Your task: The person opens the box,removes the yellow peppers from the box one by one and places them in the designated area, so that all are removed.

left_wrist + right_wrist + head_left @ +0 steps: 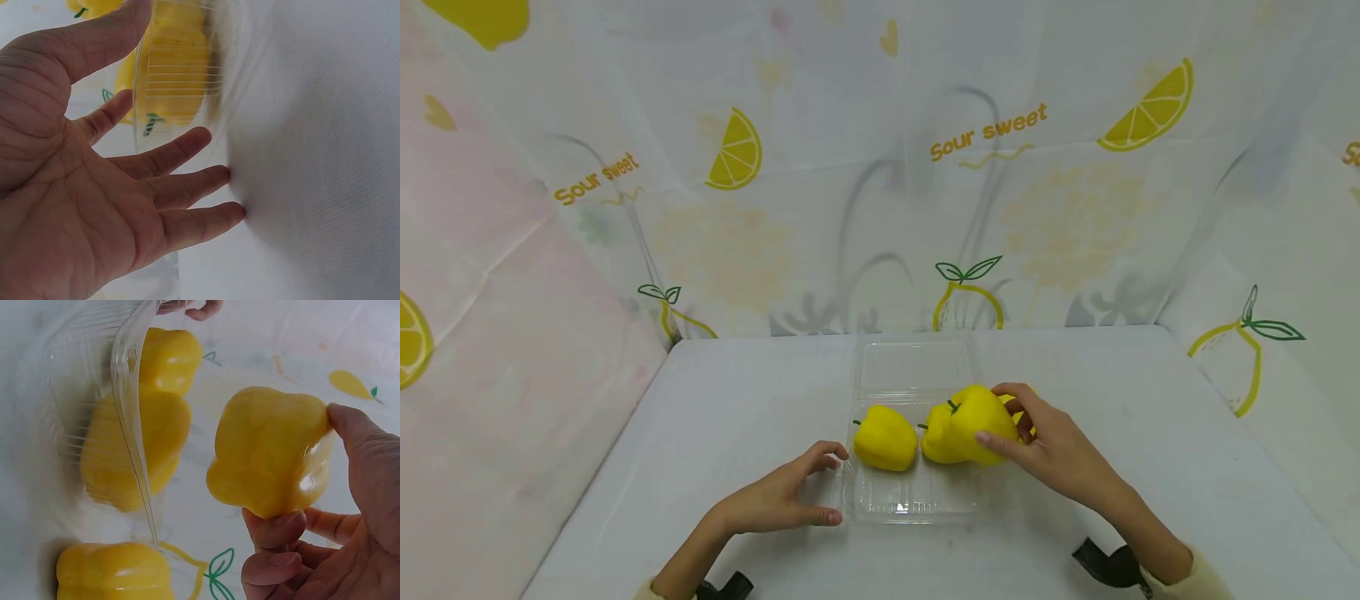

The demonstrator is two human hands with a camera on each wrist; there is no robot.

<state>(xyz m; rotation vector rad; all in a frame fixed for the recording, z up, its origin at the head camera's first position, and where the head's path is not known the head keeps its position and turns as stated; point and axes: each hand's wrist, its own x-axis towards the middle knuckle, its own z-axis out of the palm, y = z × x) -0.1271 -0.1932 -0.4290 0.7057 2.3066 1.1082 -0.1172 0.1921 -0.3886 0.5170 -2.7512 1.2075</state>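
My right hand (1060, 450) grips a yellow bell pepper (985, 425) between thumb and fingers, raised over the right side of a clear plastic clamshell container (917, 504). Two more yellow peppers lie inside the container: a left pepper (885, 439) and a middle pepper (936, 437), partly hidden behind the held one. In the right wrist view, the held pepper (272, 450) is beside the container's rim (128, 394). My left hand (786, 496) is at the container's left edge with fingers spread, holding nothing. Its fingertips (234, 212) come down at the tabletop.
Another yellow pepper (112, 575) lies outside the container, mostly behind my right hand in the head view. The container's lid (917, 364) is folded back toward the rear of the white table (760, 383). Lemon-printed cloth (850, 208) stands at the back and sides.
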